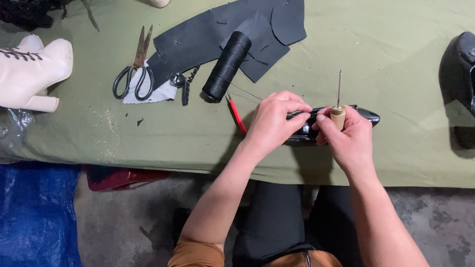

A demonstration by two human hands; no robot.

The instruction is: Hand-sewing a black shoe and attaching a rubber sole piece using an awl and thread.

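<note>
A person seated at a table draped in green cloth (396,64) works with both hands on a glossy black shoe (363,116), which lies on its side near the cloth's front edge. The left hand (272,123) is curled over the shoe's middle, fingertips pinched closed on its upper edge. The right hand (349,141) presses against the shoe just beside the left, fingers wrapped tight around an awl (338,111) with a wooden handle, its thin metal spike standing upright above the knuckles. A red-handled tool (236,113) lies on the cloth just left of the shoe, partly under the left wrist. Beyond the shoe, a spool of black thread (227,64) rests tilted against a stack of black leather pieces (208,34). Left of the spool lie a small black clip tool (184,84) and black-handled scissors (136,74) over a white scrap. Well to the shoe's left stands a cream lace-up boot (32,66); another black shoe (457,74) sits far to its right.
</note>
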